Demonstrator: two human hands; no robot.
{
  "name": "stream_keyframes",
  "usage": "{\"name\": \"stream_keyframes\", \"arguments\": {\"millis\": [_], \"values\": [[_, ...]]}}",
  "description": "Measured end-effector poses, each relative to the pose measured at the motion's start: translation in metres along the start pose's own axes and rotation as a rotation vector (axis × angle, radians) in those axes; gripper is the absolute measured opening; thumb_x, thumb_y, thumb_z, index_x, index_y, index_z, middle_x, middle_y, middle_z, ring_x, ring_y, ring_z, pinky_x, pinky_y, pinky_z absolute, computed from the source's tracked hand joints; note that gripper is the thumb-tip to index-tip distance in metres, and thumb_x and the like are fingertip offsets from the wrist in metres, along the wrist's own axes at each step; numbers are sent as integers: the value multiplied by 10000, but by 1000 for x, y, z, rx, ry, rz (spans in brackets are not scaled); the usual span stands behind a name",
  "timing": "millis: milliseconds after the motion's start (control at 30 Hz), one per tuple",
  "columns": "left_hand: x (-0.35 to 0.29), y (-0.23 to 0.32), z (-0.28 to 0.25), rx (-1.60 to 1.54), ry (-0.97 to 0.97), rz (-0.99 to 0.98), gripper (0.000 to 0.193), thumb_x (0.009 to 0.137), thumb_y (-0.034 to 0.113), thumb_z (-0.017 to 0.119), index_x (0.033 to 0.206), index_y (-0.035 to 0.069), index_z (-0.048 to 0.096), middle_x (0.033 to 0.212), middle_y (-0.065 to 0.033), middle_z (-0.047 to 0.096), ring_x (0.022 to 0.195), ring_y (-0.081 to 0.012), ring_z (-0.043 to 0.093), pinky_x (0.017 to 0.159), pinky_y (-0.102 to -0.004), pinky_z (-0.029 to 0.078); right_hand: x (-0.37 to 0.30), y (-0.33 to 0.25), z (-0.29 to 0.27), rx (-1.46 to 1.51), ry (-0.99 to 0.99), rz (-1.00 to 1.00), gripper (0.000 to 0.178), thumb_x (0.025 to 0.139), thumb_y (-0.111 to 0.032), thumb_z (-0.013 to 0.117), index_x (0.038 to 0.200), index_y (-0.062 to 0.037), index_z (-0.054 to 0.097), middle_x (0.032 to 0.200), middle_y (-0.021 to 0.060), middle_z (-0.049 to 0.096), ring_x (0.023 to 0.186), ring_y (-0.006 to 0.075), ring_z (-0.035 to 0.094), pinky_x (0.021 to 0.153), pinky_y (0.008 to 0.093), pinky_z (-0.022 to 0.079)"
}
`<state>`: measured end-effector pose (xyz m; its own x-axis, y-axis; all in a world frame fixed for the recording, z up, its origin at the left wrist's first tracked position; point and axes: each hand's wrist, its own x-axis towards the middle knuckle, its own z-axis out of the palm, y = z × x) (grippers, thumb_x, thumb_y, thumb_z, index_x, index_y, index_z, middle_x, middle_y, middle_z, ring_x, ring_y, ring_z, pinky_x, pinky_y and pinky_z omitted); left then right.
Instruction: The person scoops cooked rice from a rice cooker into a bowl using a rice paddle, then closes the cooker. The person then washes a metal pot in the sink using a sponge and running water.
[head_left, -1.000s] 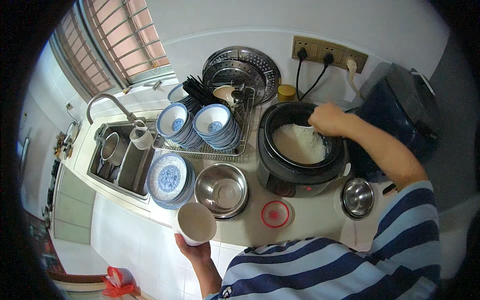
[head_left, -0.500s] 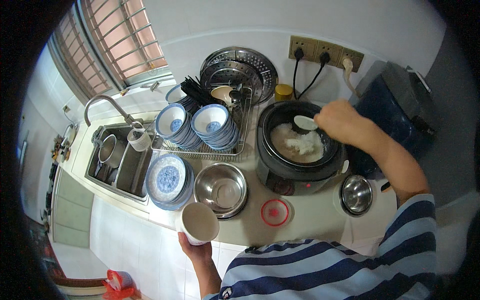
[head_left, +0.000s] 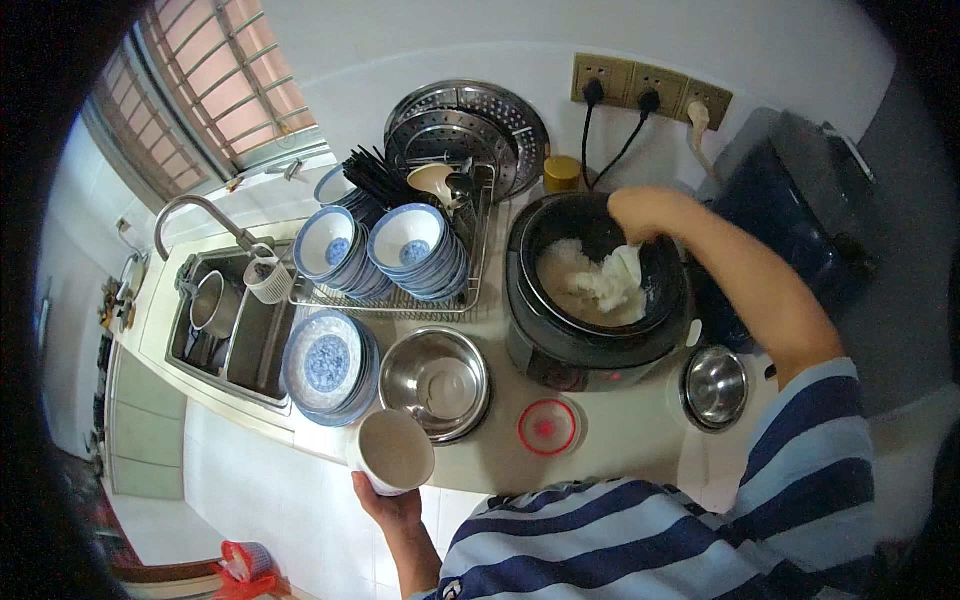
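Observation:
My right hand (head_left: 642, 213) is inside the rim of a black rice cooker (head_left: 530, 345), closed round the handle of a white rice paddle (head_left: 629, 262). The paddle's head dips into the white rice (head_left: 575, 275), where a loose mound stands on the right of the pot. Its lower edge blends with the rice. At the counter's front edge, my left hand (head_left: 393, 510) grips a white paper cup-like tub (head_left: 395, 452) by its side and base. The tub's mouth faces up, tilted toward me, and no food shows inside.
Stacked blue-rimmed bowls (head_left: 408, 240) fill a wire dish rack (head_left: 470, 300). Plates (head_left: 325, 365), a steel basin (head_left: 435, 380), a red-rimmed lid (head_left: 548, 427) and small steel bowls (head_left: 715, 388) surround the cooker's front. The sink (head_left: 255, 345) lies left; a dark blue bin-like container (head_left: 800, 230) stands right.
My right hand has lowered and moved slightly left, turning the paddle's head down into the rice. The left hand and tub stay nearly in place; the view has shifted a little.

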<state>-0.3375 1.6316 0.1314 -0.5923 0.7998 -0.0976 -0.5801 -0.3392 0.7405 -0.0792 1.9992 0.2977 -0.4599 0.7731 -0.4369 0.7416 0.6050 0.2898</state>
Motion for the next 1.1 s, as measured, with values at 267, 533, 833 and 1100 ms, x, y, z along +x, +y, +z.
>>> {"name": "stream_keyframes", "arguments": {"millis": [267,533,833,1100], "values": [[8,-6,11,-35,25,26,644,841,542,428,1314,110,370,1304,-98,431,1196,-278,425,969,-459,365,-21,1,19,102,170,-270,144,644,-144,681,676,-5,658,677,152,641,587,292,615,535,404,481],[2,-7,21,-26,-1,-31,660,837,526,443,1311,75,363,1280,-103,452,1174,-269,449,956,-442,381,-56,-37,37,-43,124,-419,119,674,-61,584,742,7,654,798,203,641,743,350,637,633,414,523],[-3,-2,16,-12,48,16,648,841,553,414,1312,109,372,1284,-86,450,1178,-274,444,953,-450,384,-70,-4,-8,-292,293,-284,122,721,-71,557,809,-35,634,723,168,634,705,295,643,582,392,511],[-19,-4,8,-14,47,34,663,835,557,442,1315,106,371,1295,-91,441,1183,-270,435,971,-445,364,1,-4,4,-294,206,-379,176,741,-72,546,890,-40,635,804,147,641,768,306,632,652,404,508]]}}
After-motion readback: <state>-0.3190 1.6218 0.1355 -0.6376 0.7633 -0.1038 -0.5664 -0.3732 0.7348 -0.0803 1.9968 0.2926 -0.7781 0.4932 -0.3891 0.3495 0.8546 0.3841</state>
